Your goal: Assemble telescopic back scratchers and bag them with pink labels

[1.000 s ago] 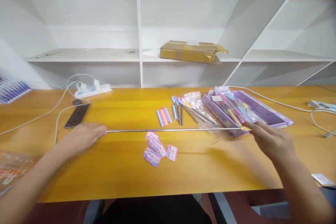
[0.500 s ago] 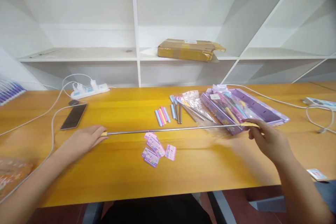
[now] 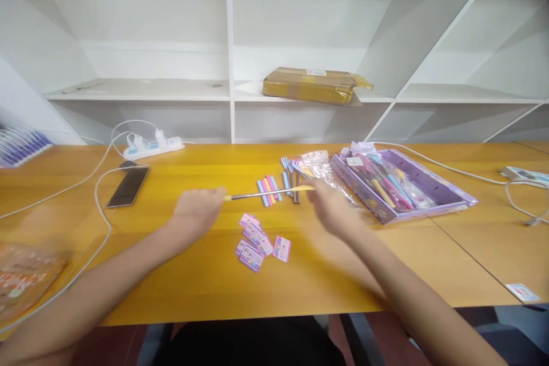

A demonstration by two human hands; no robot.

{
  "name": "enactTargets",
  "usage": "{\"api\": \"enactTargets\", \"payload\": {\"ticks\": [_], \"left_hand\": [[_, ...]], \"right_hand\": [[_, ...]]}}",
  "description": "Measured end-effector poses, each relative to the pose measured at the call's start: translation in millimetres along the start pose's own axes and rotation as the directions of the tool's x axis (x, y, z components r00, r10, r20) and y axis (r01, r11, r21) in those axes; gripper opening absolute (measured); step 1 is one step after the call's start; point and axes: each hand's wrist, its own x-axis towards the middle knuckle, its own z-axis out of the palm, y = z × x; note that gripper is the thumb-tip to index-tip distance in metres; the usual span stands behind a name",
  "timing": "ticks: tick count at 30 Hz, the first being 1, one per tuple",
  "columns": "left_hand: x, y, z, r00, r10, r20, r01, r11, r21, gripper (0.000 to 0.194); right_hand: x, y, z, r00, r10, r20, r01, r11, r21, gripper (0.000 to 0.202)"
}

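Metal rod (image 3: 261,193) spans the centre of the frame between the two hands, rising slightly toward the right. The left hand (image 3: 199,209) grips its left end, and the right hand (image 3: 330,206) pinches its yellow right end; both are blurred, so I cannot tell how each finger bears on it. Handling it well probably means keeping both fists in line with the shaft, with even, light pressure along its length and no sideways bend, since so thin a tube could kink.

Behind everything, matte white shelving (image 3: 230,40) fills the top of the frame with flat panels and square edges. Below it runs the table (image 3: 171,291), a smooth, glossy orange-brown wood-look surface. At the right, a shallow purple box (image 3: 429,214) with straight walls holds glossy plastic packets (image 3: 386,180). On the shelf at upper centre sits a battered carton (image 3: 309,88), its cardboard wrapped in shiny tape, one end ragged. Crinkled clear film (image 3: 317,164) catches light just left of the box. A flat, dark phone (image 3: 128,186) lies at left. Printed pink and purple cards (image 3: 257,239) overlap at centre; above them lie slim pastel sticks (image 3: 263,194) with rounded ends.
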Motion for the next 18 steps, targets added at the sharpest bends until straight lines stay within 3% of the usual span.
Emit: {"api": "enactTargets", "payload": {"ticks": [3,5,8,11,18], "left_hand": [[13.2,32.4,-18.0,0.996,0.091,0.025,-0.091,0.996,0.012,0.026],[16.7,36.5,-16.5,0.991,0.130,0.026,-0.131,0.991,0.017,0.026],[16.8,30.4,0.8,0.980,0.200,0.004,-0.200,0.980,0.018,0.025],[15.1,28.0,17.9,0.977,0.213,-0.020,-0.213,0.977,-0.003,0.023],[16.8,29.5,24.4,0.978,0.203,-0.045,-0.205,0.978,-0.041,0.025]], "right_hand": [[5.2,-53.5,25.8,0.984,-0.079,0.159,0.104,0.983,-0.153,0.045],[4.5,-66.2,31.2,0.967,-0.121,0.225,0.168,0.964,-0.205,0.046],[3.5,-62.5,25.9,0.944,-0.247,0.219,0.290,0.937,-0.196,0.025],[5.1,-58.0,19.9,0.917,-0.364,0.164,0.392,0.899,-0.195,0.022],[12.7,-65.8,23.7,0.888,-0.402,0.223,0.443,0.879,-0.179,0.021]]}}
